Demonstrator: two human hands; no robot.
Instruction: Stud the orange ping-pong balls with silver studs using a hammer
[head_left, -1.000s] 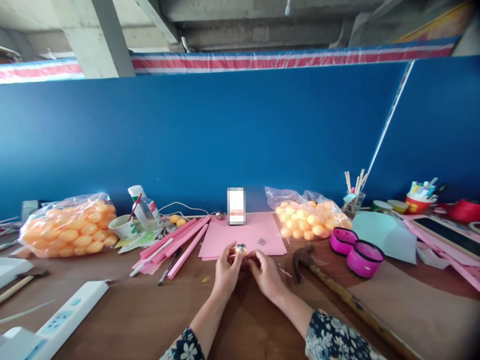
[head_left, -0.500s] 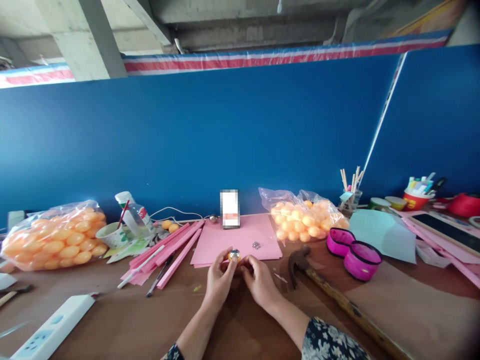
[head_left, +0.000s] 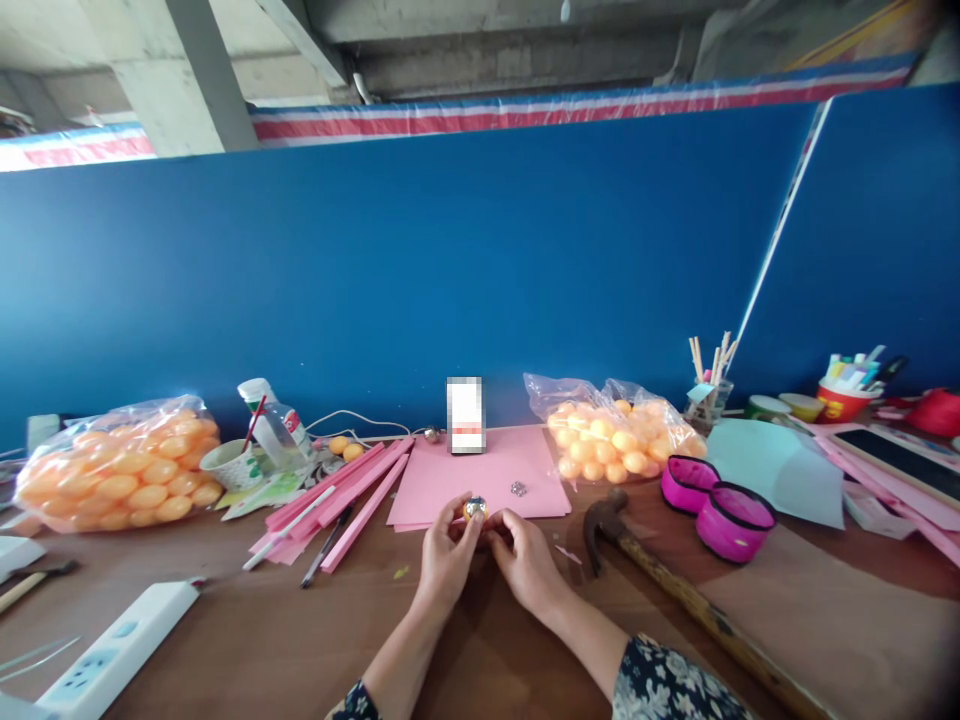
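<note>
I hold the small ball (head_left: 475,510), shiny silver with golden-orange at its edges, in my left hand (head_left: 442,562) over the tabletop (head_left: 300,650). My grip hides its underside. My right hand (head_left: 531,568) curls narrowly beside it; I cannot tell whether it holds anything.

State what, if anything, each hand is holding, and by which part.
The left hand holds a small ball by its lower part, shiny top showing. Whether the right hand grips anything cannot be told.
</note>
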